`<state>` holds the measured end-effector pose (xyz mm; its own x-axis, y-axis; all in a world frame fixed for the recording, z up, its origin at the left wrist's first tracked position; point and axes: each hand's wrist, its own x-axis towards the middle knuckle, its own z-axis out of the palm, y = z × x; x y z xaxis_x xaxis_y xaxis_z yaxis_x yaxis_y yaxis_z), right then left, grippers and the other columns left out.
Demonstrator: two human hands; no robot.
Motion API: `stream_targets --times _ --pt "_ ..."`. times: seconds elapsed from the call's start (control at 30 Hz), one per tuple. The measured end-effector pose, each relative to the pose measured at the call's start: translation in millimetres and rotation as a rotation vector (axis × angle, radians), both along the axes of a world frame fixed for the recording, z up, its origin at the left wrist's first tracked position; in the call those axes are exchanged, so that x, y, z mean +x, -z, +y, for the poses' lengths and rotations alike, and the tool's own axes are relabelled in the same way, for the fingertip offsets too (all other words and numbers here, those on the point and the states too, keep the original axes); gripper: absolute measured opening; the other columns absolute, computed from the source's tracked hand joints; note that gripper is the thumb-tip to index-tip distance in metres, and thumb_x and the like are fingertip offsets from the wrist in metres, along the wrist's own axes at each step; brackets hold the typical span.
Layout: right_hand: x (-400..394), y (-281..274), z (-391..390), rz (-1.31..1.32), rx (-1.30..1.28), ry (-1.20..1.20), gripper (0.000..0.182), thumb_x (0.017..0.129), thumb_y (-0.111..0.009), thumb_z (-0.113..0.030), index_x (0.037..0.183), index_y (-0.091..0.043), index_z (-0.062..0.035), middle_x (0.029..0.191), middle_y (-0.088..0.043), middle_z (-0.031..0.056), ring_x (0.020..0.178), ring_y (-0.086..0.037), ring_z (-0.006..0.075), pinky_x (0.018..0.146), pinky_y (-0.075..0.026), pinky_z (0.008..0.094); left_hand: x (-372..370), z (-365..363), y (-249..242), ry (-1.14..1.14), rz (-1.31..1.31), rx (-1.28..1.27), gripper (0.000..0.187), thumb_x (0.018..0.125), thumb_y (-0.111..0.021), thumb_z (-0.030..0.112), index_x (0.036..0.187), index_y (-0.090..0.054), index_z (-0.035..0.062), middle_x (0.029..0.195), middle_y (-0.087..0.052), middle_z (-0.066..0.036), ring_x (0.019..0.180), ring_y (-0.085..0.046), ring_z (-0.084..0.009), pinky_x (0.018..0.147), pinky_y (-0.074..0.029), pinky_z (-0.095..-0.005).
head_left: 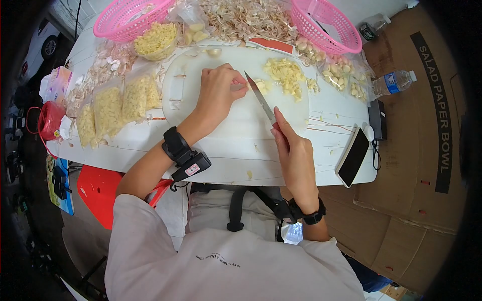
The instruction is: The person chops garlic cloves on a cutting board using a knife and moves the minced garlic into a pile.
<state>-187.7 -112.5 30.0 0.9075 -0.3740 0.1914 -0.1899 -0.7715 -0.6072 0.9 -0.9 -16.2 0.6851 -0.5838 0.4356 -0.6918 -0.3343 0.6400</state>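
My right hand [293,153] is shut around the handle of a kitchen knife [260,99], its blade pointing up and to the left over the white cutting board [236,120]. Left of the blade, my left hand [219,93] has its fingers curled in toward the thumb; whatever they pinch is mostly hidden. A few cut garlic pieces [262,86] lie just right of the blade. Beyond them is a heap of chopped garlic [285,74]. One whole garlic clove [214,51] rests near the board's far edge.
Bags of chopped garlic [109,111] lie at left, near a full tub [155,41]. Pink baskets [329,27] and garlic skins [246,19] line the back. Bagged cloves [339,74], a water bottle [394,83] and a phone [353,157] are at right, beside a cardboard box [401,200].
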Motion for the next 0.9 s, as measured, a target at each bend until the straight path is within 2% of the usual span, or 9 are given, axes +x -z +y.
stream_targets --times 0.3,0.5,0.7,0.77,0.87,0.9 --pt "2.6 2.0 3.1 -0.019 0.153 0.013 0.040 0.095 -0.059 -0.003 0.135 -0.056 -0.0026 0.095 -0.069 0.0227 0.081 -0.067 0.0403 0.074 -0.052 0.0415 -1.0 0.0 -2.0 0.004 0.012 -0.010 0.013 0.074 -0.078 0.005 0.082 -0.073 -0.0028 0.081 -0.067 -0.014 0.074 -0.066 -0.0254 0.069 -0.050 -0.0354" --pt "3.6 2.8 4.3 -0.016 0.212 0.037 0.036 0.095 -0.059 -0.002 0.130 -0.059 0.0000 0.094 -0.068 0.0223 0.081 -0.066 0.0375 0.076 -0.051 0.0378 -0.7 0.1 -0.9 0.009 0.009 -0.013 0.012 0.073 -0.078 0.003 0.082 -0.073 -0.0033 0.080 -0.067 -0.014 0.074 -0.066 -0.0256 0.069 -0.050 -0.0348" --pt "12.2 19.6 3.9 -0.035 0.041 0.017 0.037 0.096 -0.059 -0.009 0.133 -0.058 -0.0049 0.082 -0.069 0.0204 0.069 -0.067 0.0395 0.065 -0.053 0.0431 -0.4 -0.4 -0.6 0.017 0.033 -0.019 0.012 0.073 -0.078 0.002 0.082 -0.072 -0.0038 0.081 -0.067 -0.014 0.074 -0.066 -0.0255 0.069 -0.050 -0.0347" --pt "15.4 25.7 1.7 0.012 -0.123 -0.005 0.039 0.097 -0.058 -0.014 0.135 -0.057 -0.0090 0.076 -0.068 0.0194 0.064 -0.066 0.0402 0.058 -0.052 0.0470 -0.2 -0.2 -0.5 0.018 0.032 -0.015 0.012 0.074 -0.078 0.003 0.082 -0.073 -0.0038 0.081 -0.067 -0.014 0.074 -0.066 -0.0253 0.068 -0.050 -0.0348" --pt "14.3 26.1 3.7 0.081 -0.207 0.012 0.040 0.097 -0.058 -0.015 0.136 -0.056 -0.0117 0.074 -0.067 0.0204 0.064 -0.065 0.0401 0.055 -0.050 0.0481 1.3 -0.4 2.9 0.013 -0.008 0.005 0.013 0.074 -0.078 0.005 0.083 -0.072 -0.0035 0.082 -0.067 -0.014 0.075 -0.065 -0.0246 0.069 -0.050 -0.0345" --pt "13.7 24.4 3.1 0.077 -0.208 0.016 0.040 0.097 -0.058 -0.015 0.136 -0.056 -0.0117 0.074 -0.067 0.0204 0.064 -0.065 0.0401 0.055 -0.050 0.0481 1.2 -0.7 4.3 0.019 0.060 -0.007 0.011 0.077 -0.076 0.010 0.080 -0.071 0.0009 0.083 -0.065 -0.011 0.079 -0.063 -0.0243 0.077 -0.042 -0.0363"
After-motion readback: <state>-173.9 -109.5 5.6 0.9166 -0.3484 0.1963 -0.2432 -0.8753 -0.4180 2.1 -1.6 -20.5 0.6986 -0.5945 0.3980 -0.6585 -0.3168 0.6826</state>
